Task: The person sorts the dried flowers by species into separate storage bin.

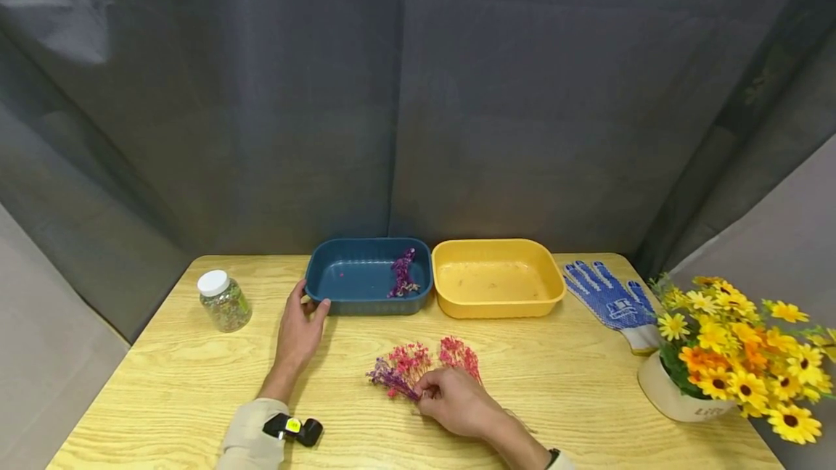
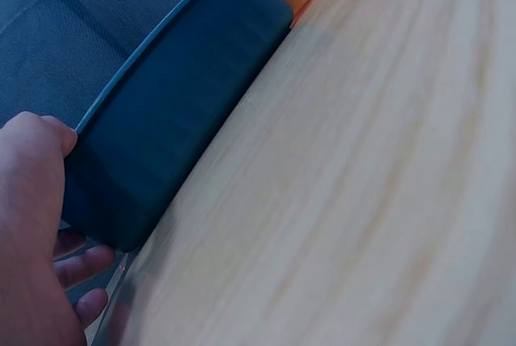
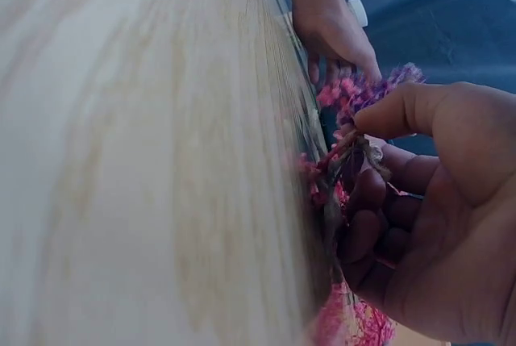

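Observation:
My left hand point(image 1: 302, 332) holds the near left corner of a dark blue plastic bin point(image 1: 353, 306), thumb at the front and fingers along the side. In the left wrist view, the thumb touches the rim of the bin point(image 2: 177, 96). A purple dried flower sprig point(image 1: 403, 270) lies inside it, at the right end. Over the table, my right hand point(image 1: 457, 401) pinches the stem of a small purple dried flower sprig point(image 1: 392, 377) between thumb and index finger. Pink dried flowers point(image 1: 460, 355) are beside and beyond that hand; their stems are partly hidden under it.
A yellow bin point(image 1: 499, 310) with small specks in it stands right of the blue one. At the left is a white-lidded jar point(image 1: 226, 302). A blue and white glove point(image 1: 610, 303) and a pot of yellow flowers point(image 1: 686, 401) stand at the right. Grey curtain point(image 1: 392, 93) hangs behind the table.

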A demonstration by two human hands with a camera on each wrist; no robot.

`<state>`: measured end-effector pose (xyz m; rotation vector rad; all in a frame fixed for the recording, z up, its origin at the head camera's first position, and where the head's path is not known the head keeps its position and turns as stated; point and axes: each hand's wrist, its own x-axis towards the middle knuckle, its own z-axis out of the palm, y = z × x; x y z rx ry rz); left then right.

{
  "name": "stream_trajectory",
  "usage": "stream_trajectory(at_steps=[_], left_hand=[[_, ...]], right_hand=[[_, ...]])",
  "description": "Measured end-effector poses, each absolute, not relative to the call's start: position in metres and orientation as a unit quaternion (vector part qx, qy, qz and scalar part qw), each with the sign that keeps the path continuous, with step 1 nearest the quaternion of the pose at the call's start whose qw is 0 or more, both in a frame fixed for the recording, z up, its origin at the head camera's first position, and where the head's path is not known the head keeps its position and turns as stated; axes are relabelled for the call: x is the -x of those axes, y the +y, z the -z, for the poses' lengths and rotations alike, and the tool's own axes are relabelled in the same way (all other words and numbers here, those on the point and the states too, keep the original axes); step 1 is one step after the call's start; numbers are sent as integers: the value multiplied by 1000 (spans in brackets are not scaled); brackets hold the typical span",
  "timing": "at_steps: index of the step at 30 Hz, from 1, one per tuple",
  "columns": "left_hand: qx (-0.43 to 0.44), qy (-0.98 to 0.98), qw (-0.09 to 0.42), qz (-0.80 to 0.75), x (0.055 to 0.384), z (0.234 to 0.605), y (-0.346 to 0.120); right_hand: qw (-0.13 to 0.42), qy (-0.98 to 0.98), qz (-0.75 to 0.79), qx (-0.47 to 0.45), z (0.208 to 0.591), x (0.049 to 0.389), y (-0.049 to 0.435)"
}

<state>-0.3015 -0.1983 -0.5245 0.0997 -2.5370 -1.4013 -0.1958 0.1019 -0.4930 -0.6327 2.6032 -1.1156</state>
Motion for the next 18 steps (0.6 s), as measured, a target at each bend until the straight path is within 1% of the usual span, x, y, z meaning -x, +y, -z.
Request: stream_trajectory(at_steps=[12, 18], left_hand=[[-37, -866, 117, 484, 301, 522, -198], [-36, -868, 116, 482, 300, 522, -197]], right_hand=[[158, 869, 437, 170, 492, 197, 103], [164, 846, 481, 158, 492, 199, 104]])
